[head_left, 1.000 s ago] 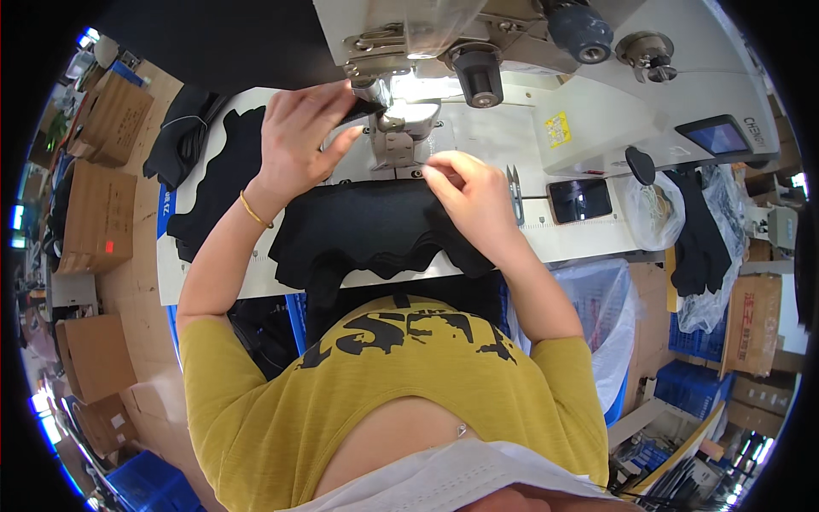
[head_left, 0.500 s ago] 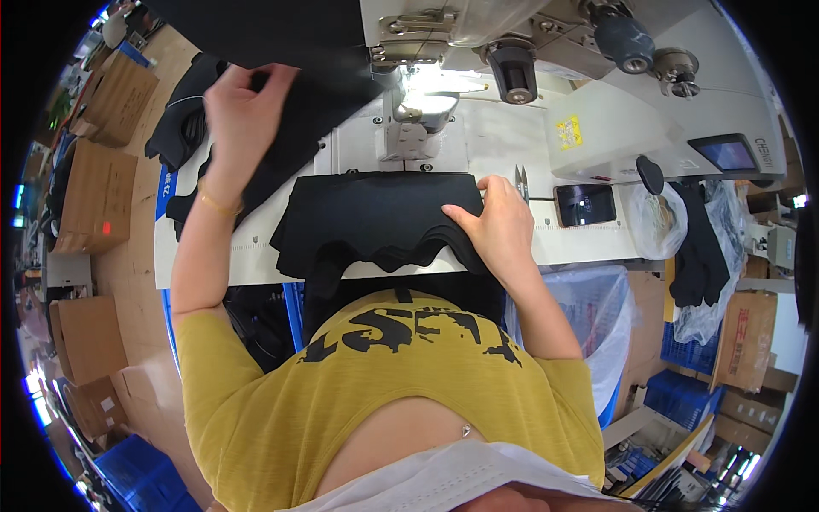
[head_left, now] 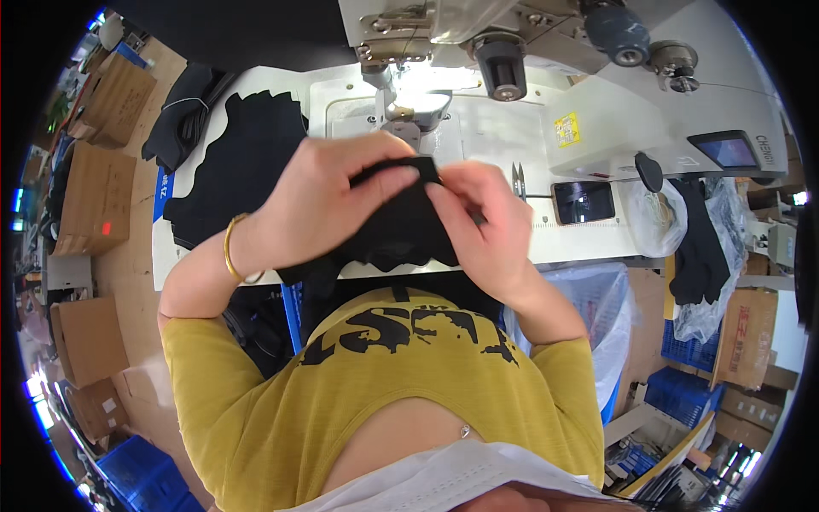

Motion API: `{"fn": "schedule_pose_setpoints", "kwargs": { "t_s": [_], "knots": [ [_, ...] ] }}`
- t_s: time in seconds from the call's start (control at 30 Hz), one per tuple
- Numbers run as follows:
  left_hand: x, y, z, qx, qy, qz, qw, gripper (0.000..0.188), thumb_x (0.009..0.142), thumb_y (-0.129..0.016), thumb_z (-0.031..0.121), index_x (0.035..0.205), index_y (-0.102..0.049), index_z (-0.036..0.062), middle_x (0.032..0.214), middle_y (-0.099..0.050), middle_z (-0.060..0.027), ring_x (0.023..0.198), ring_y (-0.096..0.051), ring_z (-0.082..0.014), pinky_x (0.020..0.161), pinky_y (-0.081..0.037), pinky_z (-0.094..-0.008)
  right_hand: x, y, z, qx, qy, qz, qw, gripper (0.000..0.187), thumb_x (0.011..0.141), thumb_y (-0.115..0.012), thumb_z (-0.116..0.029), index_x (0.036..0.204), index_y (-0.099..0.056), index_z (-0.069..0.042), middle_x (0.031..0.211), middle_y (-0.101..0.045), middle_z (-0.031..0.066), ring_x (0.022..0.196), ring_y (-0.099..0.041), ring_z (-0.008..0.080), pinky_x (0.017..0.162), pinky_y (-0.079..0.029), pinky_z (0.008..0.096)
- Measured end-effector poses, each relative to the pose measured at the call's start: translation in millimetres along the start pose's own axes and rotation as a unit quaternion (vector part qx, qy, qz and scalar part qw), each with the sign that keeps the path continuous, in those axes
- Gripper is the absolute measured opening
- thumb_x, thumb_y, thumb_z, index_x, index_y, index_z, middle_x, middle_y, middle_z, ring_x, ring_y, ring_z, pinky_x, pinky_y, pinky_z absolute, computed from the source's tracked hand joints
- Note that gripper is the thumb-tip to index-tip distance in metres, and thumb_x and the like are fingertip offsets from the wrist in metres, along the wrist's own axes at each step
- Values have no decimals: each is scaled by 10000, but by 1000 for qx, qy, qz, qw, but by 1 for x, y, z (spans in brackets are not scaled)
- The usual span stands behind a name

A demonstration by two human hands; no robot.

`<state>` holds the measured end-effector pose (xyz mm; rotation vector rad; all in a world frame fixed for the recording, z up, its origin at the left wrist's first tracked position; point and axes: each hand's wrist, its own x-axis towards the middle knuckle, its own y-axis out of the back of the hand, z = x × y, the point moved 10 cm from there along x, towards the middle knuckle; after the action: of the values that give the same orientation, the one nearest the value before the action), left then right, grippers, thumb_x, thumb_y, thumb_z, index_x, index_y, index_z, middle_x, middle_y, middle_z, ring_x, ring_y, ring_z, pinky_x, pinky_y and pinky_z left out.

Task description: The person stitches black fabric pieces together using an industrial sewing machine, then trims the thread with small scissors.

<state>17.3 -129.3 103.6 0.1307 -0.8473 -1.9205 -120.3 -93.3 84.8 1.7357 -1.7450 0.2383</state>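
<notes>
Both hands work on black fabric pieces with a wavy near edge, at the front of the sewing table. My left hand pinches the upper edge of the fabric between thumb and fingers. Close beside it, my right hand grips the same fabric at its upper right corner. A narrow strip of the cloth stands raised between the two thumbs. Just beyond the hands is the lit needle area of a sewing machine. More black fabric with a scalloped edge lies spread to the left.
Thread snips and a phone lie right of my hands. Past them hangs a clear plastic bag. A rolled black bundle rests at the far left. Cardboard boxes stand on the floor.
My left hand has come down and right from the far left cloth to the fabric in front of me. The black cloth at the left now lies flatter. My right hand has shifted slightly left.
</notes>
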Motion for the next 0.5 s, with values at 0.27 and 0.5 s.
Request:
{"fn": "schedule_pose_setpoints", "kwargs": {
  "t_s": [0.27,0.5],
  "knots": [
    [43,20,-84,-165,137,-15,977,170,891,-693,121,988,-697,-18,890,-679,-2,808,-594,-53,766,-475,-204,14,-59,71,305,-312,-136,890,201,955,-611,-207,941,-667,-14,680,-676,36,500,-623,85,403,-409,192],
    [52,23,-94,-205,190,-3,960,228,860,-719,140,1028,-712,-14,996,-692,-46,882,-618,-98,829,-479,-229,23,-62,73,337,-299,-113,886,203,959,-600,-190,931,-658,2,678,-675,54,475,-618,106,385,-411,202]
  ]
}}
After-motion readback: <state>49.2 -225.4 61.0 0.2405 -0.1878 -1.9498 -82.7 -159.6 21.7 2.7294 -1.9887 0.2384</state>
